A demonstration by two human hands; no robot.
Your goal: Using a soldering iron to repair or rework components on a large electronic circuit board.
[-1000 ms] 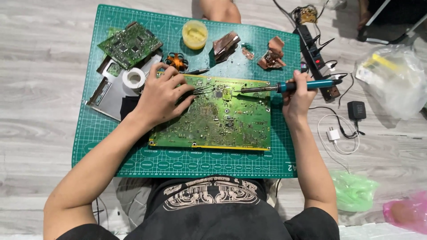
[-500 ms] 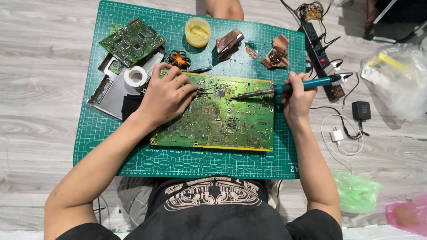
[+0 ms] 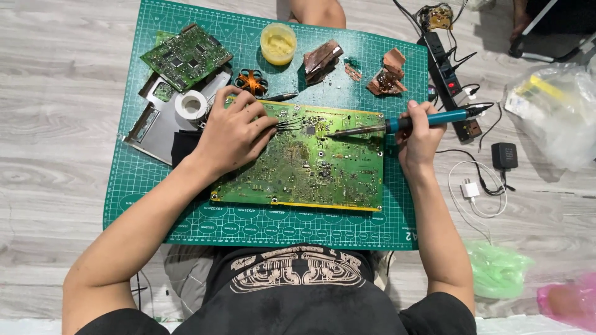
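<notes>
A green cutting mat (image 3: pixel 186 211) lies on the floor, with a large green circuit board (image 3: pixel 310 167) on it. The right hand (image 3: pixel 419 139) has its grip closed around a blue soldering iron (image 3: pixel 410 122), tip on the board. The left hand (image 3: pixel 233 133) pinches tweezers (image 3: pixel 288 125) there.

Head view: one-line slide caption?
Left hand holds tweezers on green circuit board; right hand applies soldering iron.

tweezers' (image 3: pixel 288 125) handles hidden in left hand (image 3: pixel 233 133), pink bag (image 3: pixel 574 301) cut off by edge
</notes>
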